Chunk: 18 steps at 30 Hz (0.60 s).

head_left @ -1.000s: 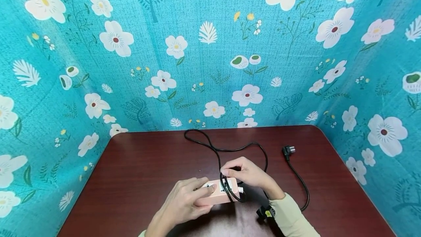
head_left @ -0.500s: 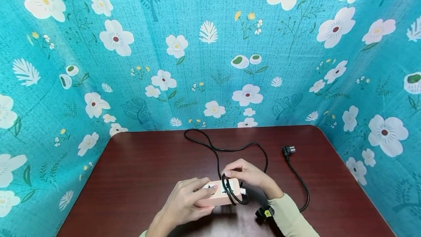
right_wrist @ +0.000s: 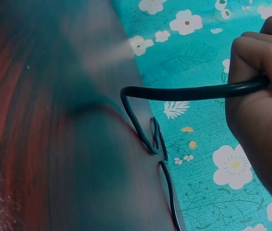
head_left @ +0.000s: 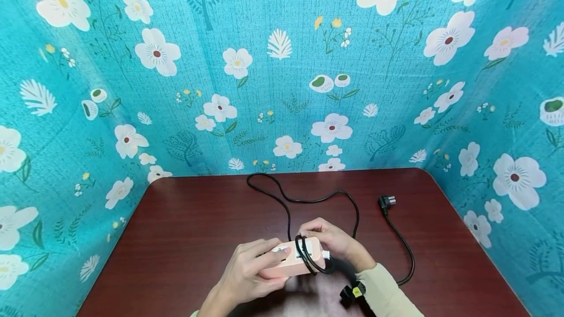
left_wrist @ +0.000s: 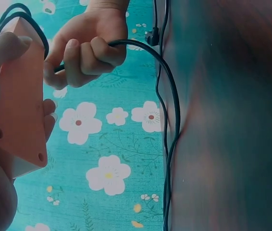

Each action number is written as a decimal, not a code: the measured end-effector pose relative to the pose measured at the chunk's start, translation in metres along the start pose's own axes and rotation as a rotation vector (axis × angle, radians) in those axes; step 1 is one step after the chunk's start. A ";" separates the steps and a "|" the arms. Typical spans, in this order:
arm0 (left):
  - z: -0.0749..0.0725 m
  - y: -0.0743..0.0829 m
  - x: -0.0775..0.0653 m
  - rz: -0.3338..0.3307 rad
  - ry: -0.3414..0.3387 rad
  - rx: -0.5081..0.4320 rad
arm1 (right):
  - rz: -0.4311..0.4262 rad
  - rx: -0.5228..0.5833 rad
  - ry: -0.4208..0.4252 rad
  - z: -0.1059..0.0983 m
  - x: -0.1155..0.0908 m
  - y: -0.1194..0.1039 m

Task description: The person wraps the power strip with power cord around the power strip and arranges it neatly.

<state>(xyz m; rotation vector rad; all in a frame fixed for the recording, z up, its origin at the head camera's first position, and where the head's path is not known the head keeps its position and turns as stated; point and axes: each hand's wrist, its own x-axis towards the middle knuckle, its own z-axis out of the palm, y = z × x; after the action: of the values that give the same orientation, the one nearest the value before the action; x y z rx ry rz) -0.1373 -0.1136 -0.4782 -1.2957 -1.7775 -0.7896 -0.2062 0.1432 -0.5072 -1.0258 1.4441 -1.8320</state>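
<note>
A pale pink power strip [head_left: 277, 272] with white sockets on top is held in my left hand [head_left: 246, 270] above the near part of the table, thumb underneath or in front and fingers over the top. Black cord [head_left: 310, 261] loops round its right end, near the white cord collar [head_left: 326, 254]. My right hand [head_left: 332, 239], just behind that end, grips the cord; in the left wrist view its curled fingers [left_wrist: 95, 55] enclose the cord [left_wrist: 176, 106]. The right wrist view shows the cord [right_wrist: 189, 93] running from the fist [right_wrist: 258, 62] towards the table.
The remaining cord [head_left: 308, 201] lies in a wide curve at the back of the dark red table [head_left: 198, 219]. A black plug [head_left: 385, 201] with its own cord lies at the right. Near my right sleeve is a black connector [head_left: 348, 293] with a yellow label. Flowered cloth [head_left: 282, 87] surrounds the table.
My right hand has moved slightly down behind the power strip's right end, drawing the cord with it. The cord behind the strip has shifted left. My left hand keeps its grip.
</note>
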 end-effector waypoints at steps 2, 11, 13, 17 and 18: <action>-0.001 -0.001 0.001 0.004 0.011 -0.005 | 0.000 -0.013 0.027 0.001 -0.001 0.001; -0.004 -0.005 0.006 -0.004 0.037 -0.009 | 0.030 -0.117 0.127 0.002 -0.002 0.010; -0.004 -0.004 0.006 -0.009 0.043 -0.012 | 0.053 -0.128 0.130 0.002 -0.003 0.010; -0.005 -0.005 0.008 -0.007 0.072 -0.016 | 0.096 -0.133 0.132 0.002 -0.008 0.010; -0.005 -0.006 0.008 -0.005 0.083 -0.020 | 0.099 -0.134 0.130 0.002 -0.009 0.011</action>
<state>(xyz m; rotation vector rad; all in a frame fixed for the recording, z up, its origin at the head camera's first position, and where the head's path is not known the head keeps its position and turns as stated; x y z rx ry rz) -0.1430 -0.1154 -0.4687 -1.2537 -1.7116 -0.8536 -0.2002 0.1473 -0.5193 -0.8954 1.6839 -1.7783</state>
